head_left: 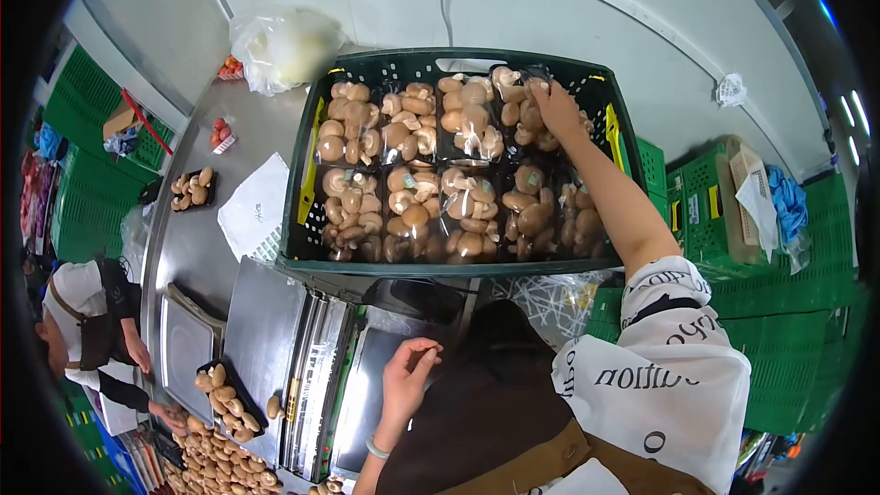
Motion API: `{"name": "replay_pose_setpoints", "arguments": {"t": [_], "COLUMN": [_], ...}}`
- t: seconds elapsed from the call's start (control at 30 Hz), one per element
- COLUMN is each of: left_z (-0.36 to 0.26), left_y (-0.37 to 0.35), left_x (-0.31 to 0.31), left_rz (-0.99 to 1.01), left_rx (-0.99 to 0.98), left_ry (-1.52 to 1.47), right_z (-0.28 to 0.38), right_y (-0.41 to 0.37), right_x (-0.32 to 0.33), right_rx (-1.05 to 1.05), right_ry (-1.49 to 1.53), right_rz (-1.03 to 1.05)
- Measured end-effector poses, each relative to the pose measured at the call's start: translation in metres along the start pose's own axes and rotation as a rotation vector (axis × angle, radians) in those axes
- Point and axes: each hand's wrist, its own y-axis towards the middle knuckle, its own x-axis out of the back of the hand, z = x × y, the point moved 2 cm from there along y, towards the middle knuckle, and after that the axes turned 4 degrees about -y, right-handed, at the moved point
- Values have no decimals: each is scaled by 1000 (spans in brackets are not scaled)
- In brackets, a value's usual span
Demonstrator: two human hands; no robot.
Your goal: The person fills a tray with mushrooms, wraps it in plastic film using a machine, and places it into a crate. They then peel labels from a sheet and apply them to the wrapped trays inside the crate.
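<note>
A dark green crate (449, 268) holds several film-wrapped packs of brown mushrooms in two rows. In its far right corner, my right hand (556, 112) grips a wrapped mushroom pack (521, 110), and the hand hides part of that pack. My left hand (410, 376) hovers near my body beside the wrapping machine (316, 376). Its fingers are loosely bent, the thumb stands apart from them, and nothing shows in it.
Loose mushrooms (215, 463) are heaped at lower left, near a filled black tray (229, 401) and a co-worker's hand (168, 417). Another mushroom tray (192, 190), a paper sheet (257, 206) and a plastic bag (284, 48) lie on the steel table. Green crates (715, 206) stand at right.
</note>
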Motion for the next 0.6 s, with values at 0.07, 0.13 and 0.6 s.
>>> {"name": "replay_pose_setpoints", "arguments": {"t": [0.07, 0.13, 0.6], "left_z": [5, 6, 14], "left_y": [0, -3, -34], "left_x": [3, 6, 28], "left_rz": [-7, -18, -91], "left_rx": [-8, -13, -10], "left_ry": [-22, -32, -34], "right_z": [-2, 4, -2], "right_y": [6, 2, 5], "right_x": [4, 24, 5], "right_rx": [11, 37, 59], "right_ry": [8, 55, -471], "right_rz": [25, 50, 36]}}
